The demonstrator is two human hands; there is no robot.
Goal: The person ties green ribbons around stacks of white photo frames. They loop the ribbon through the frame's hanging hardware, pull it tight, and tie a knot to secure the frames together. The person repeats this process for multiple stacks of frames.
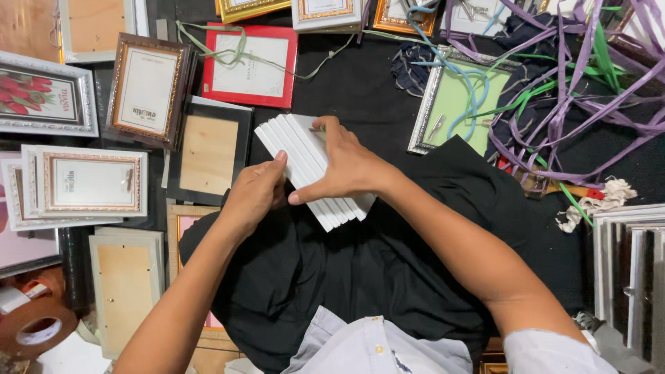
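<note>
A stack of several white picture frames (296, 142) stands on edge, tilted, on a black cloth (346, 270) over my lap. My right hand (346, 163) lies across the top of the stack, fingers spread over it and thumb pressed on its near side. My left hand (253, 194) grips the stack's left end from below, thumb up against the outermost frame. Both hands hold the stack together.
Many picture frames lie around: a red one (251, 64), a brown one (147, 90), a silver one with green backing (457, 104), white ones at left (86, 181). Purple and green straps (575, 83) tangle at upper right. Tape roll (34, 327) at lower left; more white frames (630, 270) at right.
</note>
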